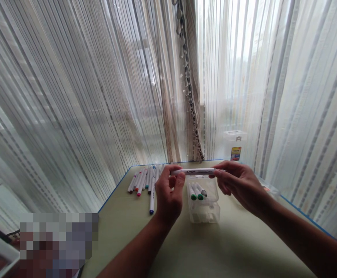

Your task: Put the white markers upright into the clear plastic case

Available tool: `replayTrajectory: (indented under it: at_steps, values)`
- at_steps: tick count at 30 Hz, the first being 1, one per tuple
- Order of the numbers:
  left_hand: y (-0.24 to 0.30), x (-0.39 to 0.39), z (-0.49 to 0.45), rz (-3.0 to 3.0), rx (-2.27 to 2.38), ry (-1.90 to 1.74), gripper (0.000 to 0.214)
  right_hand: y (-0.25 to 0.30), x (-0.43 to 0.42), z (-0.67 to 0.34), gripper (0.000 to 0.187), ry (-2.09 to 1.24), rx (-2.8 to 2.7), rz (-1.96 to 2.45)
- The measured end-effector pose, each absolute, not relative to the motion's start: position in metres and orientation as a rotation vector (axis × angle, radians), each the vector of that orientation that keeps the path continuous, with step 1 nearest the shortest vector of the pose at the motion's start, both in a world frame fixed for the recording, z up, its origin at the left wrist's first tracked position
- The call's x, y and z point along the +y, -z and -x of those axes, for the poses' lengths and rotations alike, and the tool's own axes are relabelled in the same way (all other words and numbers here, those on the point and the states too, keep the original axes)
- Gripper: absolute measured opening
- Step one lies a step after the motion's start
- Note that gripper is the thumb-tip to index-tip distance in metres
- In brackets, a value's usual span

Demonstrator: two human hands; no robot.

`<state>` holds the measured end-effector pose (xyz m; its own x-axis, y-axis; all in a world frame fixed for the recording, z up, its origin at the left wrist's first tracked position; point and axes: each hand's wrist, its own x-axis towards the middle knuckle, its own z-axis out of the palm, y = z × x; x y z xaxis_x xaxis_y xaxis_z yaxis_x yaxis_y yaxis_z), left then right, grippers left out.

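Note:
A white marker [199, 171] with dark print on its barrel is held level between my two hands above the table. My left hand [170, 193] pinches its left end between thumb and fingers. At the other end, the fingertips of my right hand [236, 179] close on the marker, hiding that tip. Below it stands a clear plastic box [205, 216] with several markers lying in its upper part, two with green ends [196, 196] and one with a grey end [204, 193]. Left of my left hand lies a loose bunch of white markers [142, 180] with variously coloured ends.
One marker with a blue end [152, 199] lies nearer me than the bunch. A clear container [234, 144] with a yellow and red label stands at the table's far edge. Striped sheer curtains [99, 77] hang behind the pale green table [122, 243]. A pixelated patch covers the lower left.

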<state>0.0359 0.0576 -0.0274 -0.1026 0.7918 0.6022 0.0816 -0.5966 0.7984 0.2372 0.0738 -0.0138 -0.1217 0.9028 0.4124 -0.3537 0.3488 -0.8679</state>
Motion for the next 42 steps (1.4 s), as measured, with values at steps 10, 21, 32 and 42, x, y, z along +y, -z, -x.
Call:
replayTrajectory:
  at_steps: [10, 21, 32, 42]
  values:
    - [0.0252, 0.0557, -0.036, -1.669, 0.962, -1.759, 0.02, 0.0118, 0.0726, -0.2368, 0.024, -1.182, -1.267, 0.588]
    - [0.0297, 0.0585, -0.036, -1.636, 0.934, -1.812, 0.026, 0.0126, 0.0749, -0.2364, 0.025, -1.166, -1.264, 0.615]
    - [0.0282, 0.0582, -0.0406, -1.455, 0.824, -1.874, 0.02, 0.0055, 0.0712, -0.2366, 0.026, -1.171, -1.174, 0.629]
    - [0.0272, 0.0604, -0.0402, -1.397, 0.771, -1.876, 0.016, 0.0064, 0.0723, -0.2363, 0.024, -1.182, -1.172, 0.618]
